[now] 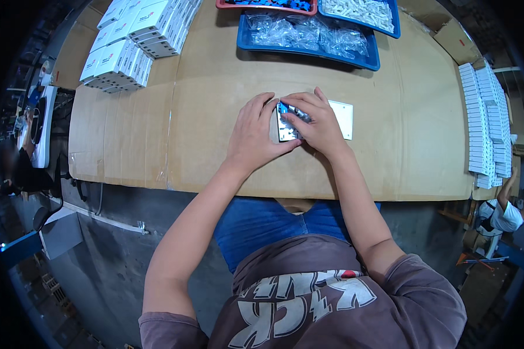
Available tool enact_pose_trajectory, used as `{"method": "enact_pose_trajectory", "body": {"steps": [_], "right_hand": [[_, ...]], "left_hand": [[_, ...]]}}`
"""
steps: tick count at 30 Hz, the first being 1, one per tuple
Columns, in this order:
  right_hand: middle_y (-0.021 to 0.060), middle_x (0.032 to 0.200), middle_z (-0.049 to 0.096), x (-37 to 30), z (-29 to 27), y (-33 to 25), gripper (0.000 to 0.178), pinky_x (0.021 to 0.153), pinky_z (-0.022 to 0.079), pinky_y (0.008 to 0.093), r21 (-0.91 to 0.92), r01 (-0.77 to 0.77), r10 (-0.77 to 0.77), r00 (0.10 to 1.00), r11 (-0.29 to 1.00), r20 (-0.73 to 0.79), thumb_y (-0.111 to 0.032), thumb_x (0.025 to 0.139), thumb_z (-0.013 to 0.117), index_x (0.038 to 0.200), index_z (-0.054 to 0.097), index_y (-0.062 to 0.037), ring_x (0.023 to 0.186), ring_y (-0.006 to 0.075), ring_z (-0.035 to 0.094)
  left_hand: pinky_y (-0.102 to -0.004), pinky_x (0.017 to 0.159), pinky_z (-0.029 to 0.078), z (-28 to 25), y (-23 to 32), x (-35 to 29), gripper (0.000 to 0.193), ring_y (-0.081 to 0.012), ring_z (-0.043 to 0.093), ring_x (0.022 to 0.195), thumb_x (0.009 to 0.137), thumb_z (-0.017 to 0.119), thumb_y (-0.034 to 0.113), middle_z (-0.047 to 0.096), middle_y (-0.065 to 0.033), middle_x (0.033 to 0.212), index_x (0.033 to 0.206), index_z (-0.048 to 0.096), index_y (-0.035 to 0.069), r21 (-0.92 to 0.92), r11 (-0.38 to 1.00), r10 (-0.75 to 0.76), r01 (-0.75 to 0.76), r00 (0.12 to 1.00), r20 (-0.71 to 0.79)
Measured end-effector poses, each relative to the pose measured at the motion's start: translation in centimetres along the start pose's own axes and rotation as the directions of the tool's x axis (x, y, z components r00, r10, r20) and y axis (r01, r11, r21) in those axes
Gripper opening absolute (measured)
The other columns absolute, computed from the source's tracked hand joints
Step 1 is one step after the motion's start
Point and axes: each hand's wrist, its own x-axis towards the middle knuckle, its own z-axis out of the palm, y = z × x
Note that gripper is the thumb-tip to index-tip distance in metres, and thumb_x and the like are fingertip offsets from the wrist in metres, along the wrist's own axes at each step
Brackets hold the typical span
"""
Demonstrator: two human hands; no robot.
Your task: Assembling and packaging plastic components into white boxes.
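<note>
A small open box (pixel 284 131) lies on the cardboard-covered table, with shiny clear plastic and a bit of blue showing inside it. My left hand (pixel 253 131) grips the box along its left side, thumb at the near edge. From the right, my right hand (pixel 318 121) reaches over the box, its fingers bent down onto the contents. What those fingers pinch, if anything, is hidden beneath them. A flat white panel (pixel 343 119), perhaps the box's lid, shows just beyond my right hand.
Past my hands stands a blue tray (pixel 308 51) of clear plastic bags. Behind it are a blue tray of white pieces (pixel 364 16) and a red tray of blue pieces (pixel 268 4). White boxes are stacked far left (pixel 119 61) and right (pixel 483 125). Other people show at both sides.
</note>
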Motion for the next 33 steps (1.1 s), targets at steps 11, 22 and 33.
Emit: {"method": "enact_pose_trajectory", "body": {"steps": [11, 22, 33], "right_hand": [[0.0022, 0.115, 0.075, 0.0, 0.1, -0.1, 0.024, 0.12, 0.032, 0.0601, 0.017, -0.006, 0.006, 1.0, 1.0, -0.015, -0.018, 0.088, 0.076, 0.112, 0.078, -0.0131, 0.111, 0.025, 0.068], [0.0073, 0.142, 0.064, -0.3, -1.9, -1.1, 0.029, 0.118, 0.034, 0.0607, -0.426, 0.154, -0.102, 0.984, 0.892, 0.143, -0.028, 0.098, 0.069, 0.123, 0.078, -0.017, 0.13, 0.0317, 0.058], [0.0134, 0.15, 0.057, -6.2, -11.4, 0.8, 0.055, 0.113, 0.045, 0.04, -0.202, -0.231, 0.252, 0.964, 0.952, 0.085, -0.026, 0.088, 0.081, 0.138, 0.067, -0.0093, 0.139, 0.0328, 0.053]], "left_hand": [[-0.0483, 0.113, 0.043, -0.1, 0.1, 0.0, 0.088, -0.0367, 0.053, 0.133, 0.068, 0.091, 0.043, 0.054, -0.0179, 0.143, 0.136, 0.057, 0.0, 0.0, 1.0, -0.002, 0.002, 1.0, 0.001], [-0.0482, 0.114, 0.042, -0.1, -0.1, -0.1, 0.09, -0.038, 0.051, 0.134, 0.069, 0.09, 0.038, 0.052, -0.0194, 0.143, 0.142, 0.053, 0.0, -0.001, 1.0, 0.02, -0.02, 1.0, 0.007], [-0.0492, 0.114, 0.038, -0.3, 0.7, -0.3, 0.105, -0.0396, 0.048, 0.133, 0.072, 0.087, 0.052, 0.051, -0.022, 0.139, 0.153, 0.044, 0.001, 0.079, 0.996, 0.035, -0.03, 0.997, -0.064]]}}
